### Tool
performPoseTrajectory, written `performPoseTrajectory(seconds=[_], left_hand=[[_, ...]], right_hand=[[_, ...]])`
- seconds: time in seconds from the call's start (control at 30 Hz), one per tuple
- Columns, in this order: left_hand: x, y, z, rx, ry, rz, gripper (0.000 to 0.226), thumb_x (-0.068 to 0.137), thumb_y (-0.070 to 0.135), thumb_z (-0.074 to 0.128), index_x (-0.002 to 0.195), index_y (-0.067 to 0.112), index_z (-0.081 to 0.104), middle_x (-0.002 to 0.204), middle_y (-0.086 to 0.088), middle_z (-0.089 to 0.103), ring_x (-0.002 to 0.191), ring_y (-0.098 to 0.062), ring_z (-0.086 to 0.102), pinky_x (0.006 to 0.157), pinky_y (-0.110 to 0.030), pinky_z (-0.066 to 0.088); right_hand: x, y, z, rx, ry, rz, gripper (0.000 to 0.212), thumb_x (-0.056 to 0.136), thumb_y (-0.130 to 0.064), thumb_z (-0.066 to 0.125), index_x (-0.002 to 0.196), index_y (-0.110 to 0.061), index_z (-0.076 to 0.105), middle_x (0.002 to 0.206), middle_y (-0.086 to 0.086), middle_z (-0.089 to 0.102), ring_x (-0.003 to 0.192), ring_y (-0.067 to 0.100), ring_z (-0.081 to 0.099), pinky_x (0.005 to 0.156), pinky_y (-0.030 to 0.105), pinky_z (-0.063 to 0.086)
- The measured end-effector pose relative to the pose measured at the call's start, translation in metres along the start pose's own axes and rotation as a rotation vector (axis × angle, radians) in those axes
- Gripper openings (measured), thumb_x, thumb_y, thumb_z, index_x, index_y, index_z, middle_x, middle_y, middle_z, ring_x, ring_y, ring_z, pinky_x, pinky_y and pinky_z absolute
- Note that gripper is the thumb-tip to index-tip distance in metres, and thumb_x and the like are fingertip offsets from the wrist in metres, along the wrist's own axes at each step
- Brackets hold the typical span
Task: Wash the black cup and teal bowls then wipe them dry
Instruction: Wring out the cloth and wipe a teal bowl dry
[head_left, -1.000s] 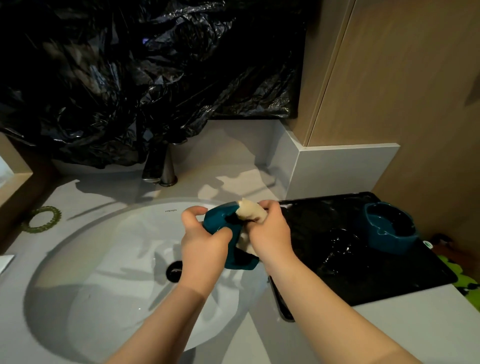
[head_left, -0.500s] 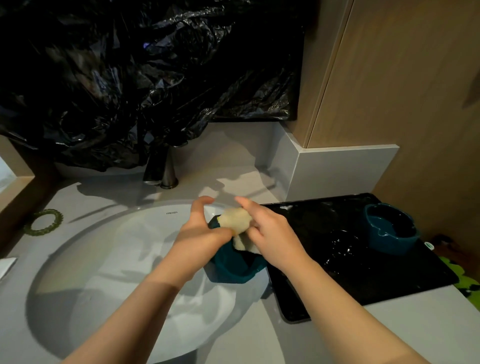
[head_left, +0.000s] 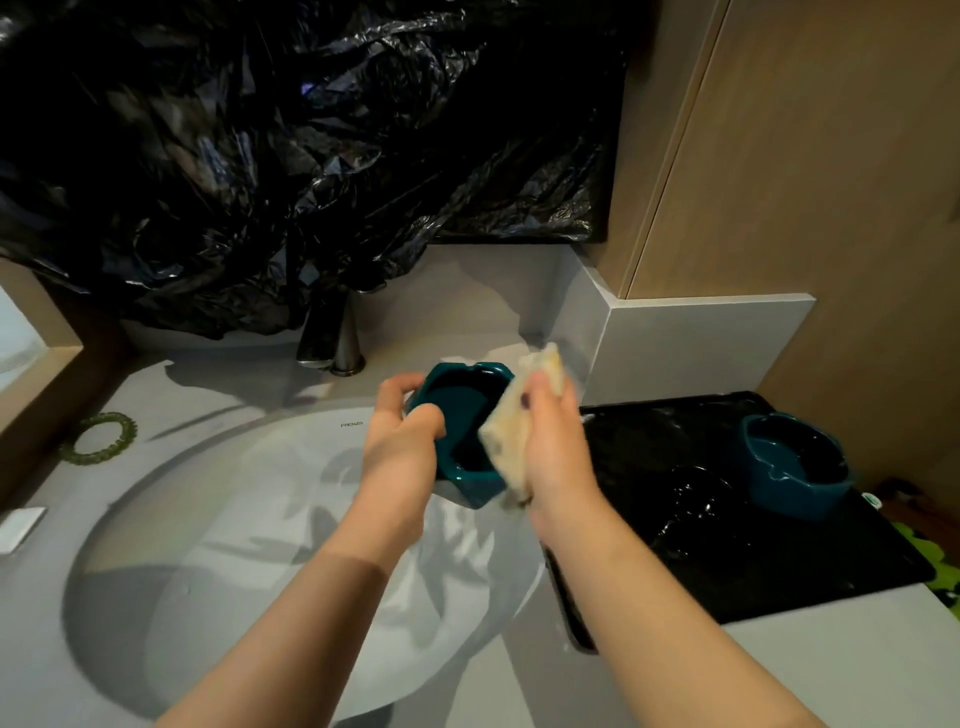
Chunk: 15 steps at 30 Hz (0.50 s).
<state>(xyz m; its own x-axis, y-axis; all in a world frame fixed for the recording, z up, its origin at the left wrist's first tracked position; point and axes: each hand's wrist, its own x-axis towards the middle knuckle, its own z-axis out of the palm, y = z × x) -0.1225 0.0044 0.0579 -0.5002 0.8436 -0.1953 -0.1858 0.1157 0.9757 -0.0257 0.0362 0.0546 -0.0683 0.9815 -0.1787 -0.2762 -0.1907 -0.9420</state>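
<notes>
- Teal bowl (head_left: 464, 415) is up in the air over the right side of the white sink (head_left: 218, 499), tipped so the opening faces the camera, dark inside.
- Left hand (head_left: 402, 447) has it clamped by the left rim, thumb hooked inside and fingers wrapped round the outside.
- Right hand (head_left: 553, 441) is closed on a pale yellowish sponge (head_left: 519, 421), which sits right against the bowl's right edge.
- Second teal bowl (head_left: 795, 470) is sitting upright on the black tray (head_left: 779, 571) to the right of the sink, well apart from the hands.
- Black cup (head_left: 698, 493) is on the same tray just left of that bowl; honestly hard to make out, it's dark on dark.
- Faucet (head_left: 332, 338) sits behind the sink, with crumpled black plastic sheeting (head_left: 291, 156) hanging above it.
- Green ring (head_left: 98, 437) lies on the counter off to the left.
</notes>
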Motion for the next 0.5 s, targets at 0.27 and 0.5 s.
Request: performPoseTrajectory(seconds=[0.27, 0.5], left_hand=[[0.004, 0.001, 0.008, -0.354, 0.103, -0.167, 0.031, 0.083, 0.003, 0.040, 0.098, 0.025, 0.054, 0.095, -0.007, 0.058, 0.085, -0.026, 0.052, 0.069, -0.035, 0.047], [0.001, 0.005, -0.002, -0.409, -0.164, -0.358, 0.039, 0.077, -0.001, 0.031, 0.105, 0.013, 0.054, 0.092, -0.015, 0.058, 0.072, -0.027, 0.053, 0.057, -0.033, 0.049]], right_hand=[[-0.021, 0.007, -0.007, 0.166, -0.213, 0.360, 0.055, 0.090, -0.064, 0.030, 0.089, -0.021, 0.065, 0.075, 0.006, 0.070, 0.071, 0.017, 0.066, 0.070, 0.025, 0.052], [-0.004, -0.003, -0.007, 0.540, -0.186, 0.225, 0.066, 0.091, -0.063, 0.031, 0.083, -0.015, 0.075, 0.082, 0.012, 0.073, 0.078, 0.025, 0.070, 0.074, 0.036, 0.053]])
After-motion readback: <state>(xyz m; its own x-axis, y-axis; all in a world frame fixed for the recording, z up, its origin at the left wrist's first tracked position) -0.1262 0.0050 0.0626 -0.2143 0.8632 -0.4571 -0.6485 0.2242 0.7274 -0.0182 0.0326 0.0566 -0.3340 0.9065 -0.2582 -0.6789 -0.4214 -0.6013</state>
